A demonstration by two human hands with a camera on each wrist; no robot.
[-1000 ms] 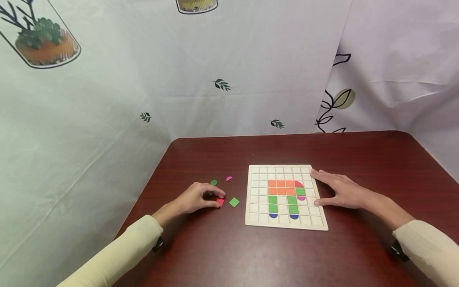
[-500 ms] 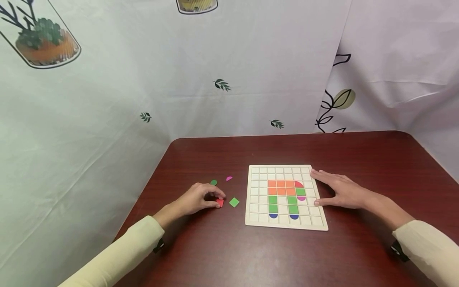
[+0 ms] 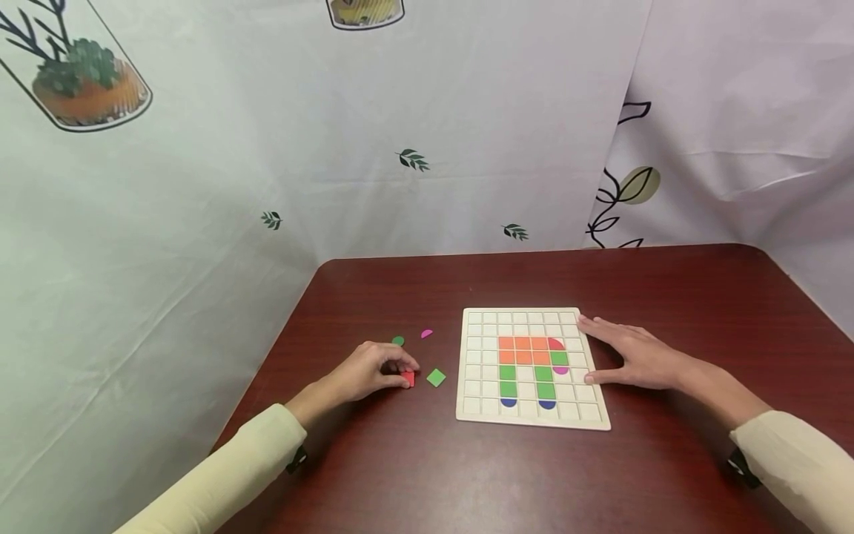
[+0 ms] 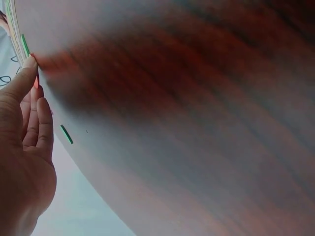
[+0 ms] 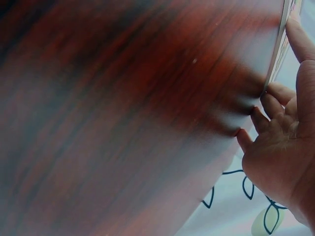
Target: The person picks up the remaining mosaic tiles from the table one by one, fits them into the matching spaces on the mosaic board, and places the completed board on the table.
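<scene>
My left hand (image 3: pixel 365 372) is low over the table, left of the board, with a small red square tile (image 3: pixel 408 380) pinched between thumb and fingertips. The left wrist view shows the thumb (image 4: pixel 24 76) against the red tile (image 4: pixel 36 82), which is seen almost edge-on. A light wooden grid board (image 3: pixel 483 424) lies flat, bearing orange, green, red, pink and blue pieces in its cells. My right hand (image 3: pixel 643 357) rests at the board's right edge, fingers spread and thumb touching the rim. In the right wrist view the board's edge (image 5: pixel 275 51) meets the fingertips.
A green square tile (image 3: pixel 436 378) lies between my left hand and the board. Behind that hand are a green round piece (image 3: pixel 398 340) and a pink half-round piece (image 3: pixel 427 334). The dark red table (image 3: pixel 520 482) ends at a patterned white cloth (image 3: pixel 454 111).
The red tile has turned slightly and shifted a little left in my left fingertips. My right hand and the board have stayed in place.
</scene>
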